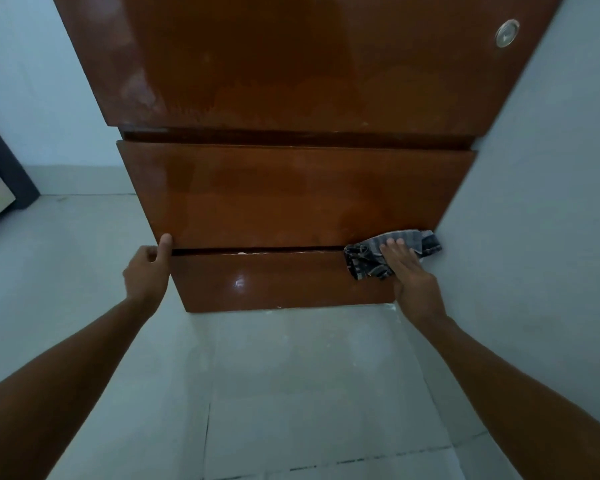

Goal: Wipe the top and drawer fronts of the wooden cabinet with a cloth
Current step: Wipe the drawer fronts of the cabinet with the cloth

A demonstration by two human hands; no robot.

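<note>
The glossy brown wooden cabinet (291,64) fills the upper middle of the head view, seen from above. Below its top lie an upper drawer front (291,192) and a lower drawer front (274,280). My right hand (407,271) presses a grey striped cloth (368,259) flat against the right end of the drawer fronts, over the gap between them. My left hand (148,271) rests at the left edge of the drawers, its thumb raised onto the bottom left corner of the upper drawer front; it holds nothing.
A pale wall (541,202) runs close along the cabinet's right side. Light tiled floor (291,393) spreads below the drawers. A dark piece of furniture (0,168) stands at the far left edge. A round metal fitting (506,33) sits on the cabinet top's right corner.
</note>
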